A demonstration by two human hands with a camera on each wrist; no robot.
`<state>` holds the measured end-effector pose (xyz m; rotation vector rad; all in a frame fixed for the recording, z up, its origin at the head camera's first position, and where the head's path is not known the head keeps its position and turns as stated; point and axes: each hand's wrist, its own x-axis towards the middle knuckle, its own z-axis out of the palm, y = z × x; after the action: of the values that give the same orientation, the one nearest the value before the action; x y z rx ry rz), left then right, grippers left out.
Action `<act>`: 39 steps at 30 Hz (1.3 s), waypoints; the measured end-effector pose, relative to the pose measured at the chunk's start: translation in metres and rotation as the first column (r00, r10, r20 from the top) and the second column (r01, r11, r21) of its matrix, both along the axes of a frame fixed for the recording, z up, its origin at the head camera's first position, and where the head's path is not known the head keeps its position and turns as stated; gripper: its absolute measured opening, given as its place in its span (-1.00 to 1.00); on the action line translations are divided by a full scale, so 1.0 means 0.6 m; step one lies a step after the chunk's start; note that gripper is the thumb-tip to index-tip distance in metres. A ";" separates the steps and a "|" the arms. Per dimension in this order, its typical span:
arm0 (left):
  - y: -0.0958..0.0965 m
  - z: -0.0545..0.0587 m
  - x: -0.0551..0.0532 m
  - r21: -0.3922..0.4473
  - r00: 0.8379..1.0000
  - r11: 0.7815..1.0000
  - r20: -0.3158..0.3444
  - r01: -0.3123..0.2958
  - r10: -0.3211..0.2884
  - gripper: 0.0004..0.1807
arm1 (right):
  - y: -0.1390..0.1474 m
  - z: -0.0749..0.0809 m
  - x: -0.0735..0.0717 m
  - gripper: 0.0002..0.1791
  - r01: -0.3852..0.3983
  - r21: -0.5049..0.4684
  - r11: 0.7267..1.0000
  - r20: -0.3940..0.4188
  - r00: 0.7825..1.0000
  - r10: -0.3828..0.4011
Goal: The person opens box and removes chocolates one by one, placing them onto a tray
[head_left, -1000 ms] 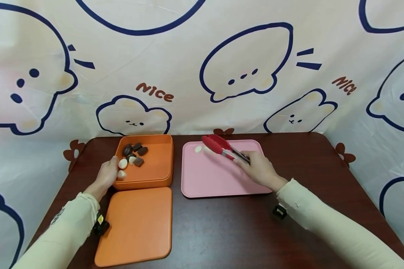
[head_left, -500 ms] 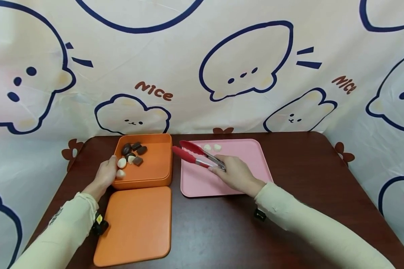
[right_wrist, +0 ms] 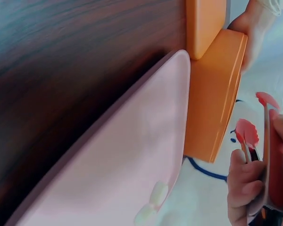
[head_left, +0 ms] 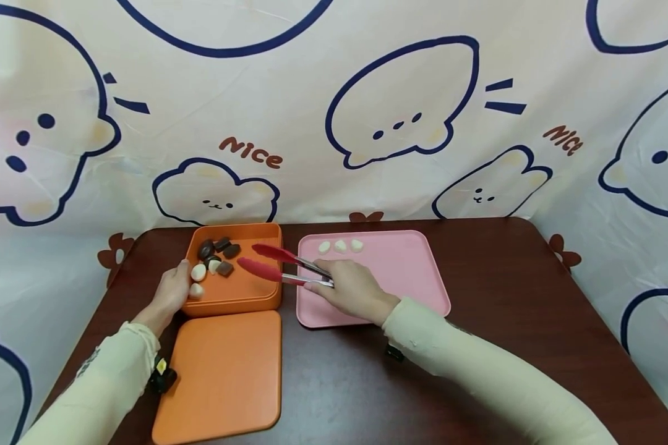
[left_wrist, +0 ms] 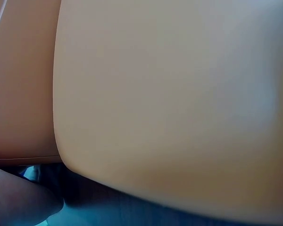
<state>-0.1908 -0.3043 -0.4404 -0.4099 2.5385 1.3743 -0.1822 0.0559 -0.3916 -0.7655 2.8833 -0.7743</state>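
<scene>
Three white pieces [head_left: 340, 246] show uncovered at the pink tray's [head_left: 378, 296] 11 o'clock edge, the right hand [head_left: 351, 287] having swung toward 9 o'clock since a second ago, gripping red tongs [head_left: 291, 279] whose spread tips now hang over the orange box [head_left: 228, 306]. In that box, three whitish lumps [head_left: 198, 272] and five dark brown chunks [head_left: 225, 269] cluster between 8 and 12 o'clock; the left hand [head_left: 172, 290] still grips its 9 o'clock wall, and the orange lid [head_left: 219, 371] lies at 6 o'clock.
</scene>
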 end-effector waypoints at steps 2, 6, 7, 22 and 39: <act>-0.001 0.001 0.005 0.013 1.000 1.000 0.015 0.001 -0.002 -0.11 | -0.011 0.001 0.002 -0.68 -0.016 0.024 1.000 -0.002 1.000 0.016; -0.002 0.002 0.012 0.009 1.000 1.000 0.018 0.002 -0.002 -0.10 | -0.033 0.000 0.004 -0.59 -0.041 0.069 0.997 -0.013 0.999 0.042; -0.003 0.003 0.013 0.009 1.000 1.000 0.017 0.004 -0.004 -0.10 | -0.038 0.000 0.003 -0.58 -0.047 0.078 0.996 -0.015 0.999 0.048; -0.004 -0.004 0.005 -0.008 1.000 1.000 -0.021 -0.008 0.008 -0.17 | -0.088 0.011 -0.001 -0.47 -0.111 0.312 0.944 -0.155 0.974 0.166; 0.001 0.001 -0.006 -0.044 0.999 0.999 -0.048 -0.027 0.025 -0.35 | -0.148 0.028 -0.006 -0.65 -0.143 0.460 0.876 -0.243 0.929 0.279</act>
<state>-0.1942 -0.3038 -0.4400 -0.4241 2.6153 1.3547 -0.1858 -0.0327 -0.3749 -1.1940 2.9734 0.0310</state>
